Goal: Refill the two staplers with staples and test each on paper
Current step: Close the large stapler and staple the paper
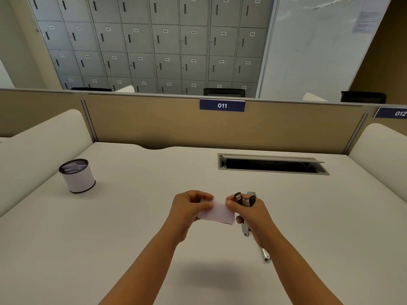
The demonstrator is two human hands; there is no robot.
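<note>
Above the middle of the white desk [132,227] my left hand [189,208] pinches the left edge of a small folded white paper [218,213]. My right hand [251,214] grips a black and metal stapler [245,200], its thumb resting on the paper's right edge. The stapler's mouth points up and away from me, at the paper's right end. A second metal piece [265,255], perhaps the other stapler, lies on the desk under my right forearm and is mostly hidden.
A white round cup with a dark rim [78,176] holds papers at the far left. An open cable slot [273,165] is sunk into the desk at the back right. A tan partition [154,122] closes the far edge.
</note>
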